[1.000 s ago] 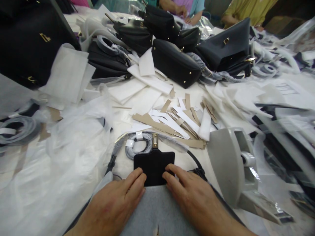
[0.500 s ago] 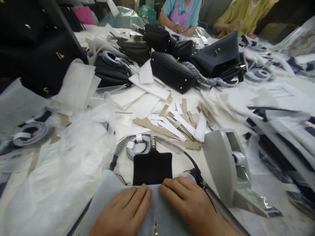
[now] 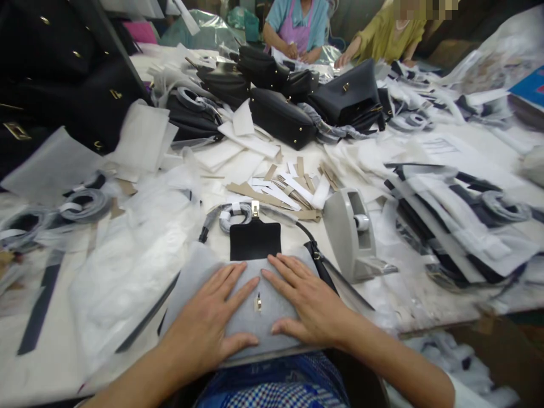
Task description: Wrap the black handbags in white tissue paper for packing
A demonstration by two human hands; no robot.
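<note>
Left hand point(image 3: 208, 317) and right hand point(image 3: 308, 296): fingers point(image 3: 242, 294) spread, gripping nothing.
They rest on a thin pale-grey sheet point(image 3: 272, 310) at the white counter's point(image 3: 293, 243) near edge, beside a black rectangular flap point(image 3: 255, 241); smoothing seems the step, next calling for even pressure.

left hand point(image 3: 215, 311) and right hand point(image 3: 306, 294) lie flat, palms down, fingers extended, thumbs spread; left forearm point(image 3: 147, 371) and right forearm point(image 3: 386, 351) converge forward.

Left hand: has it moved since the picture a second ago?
Yes, toward the wearer, judged against the black flap: the left hand overlapped it then, and now lies below it on the grey sheet.
</note>
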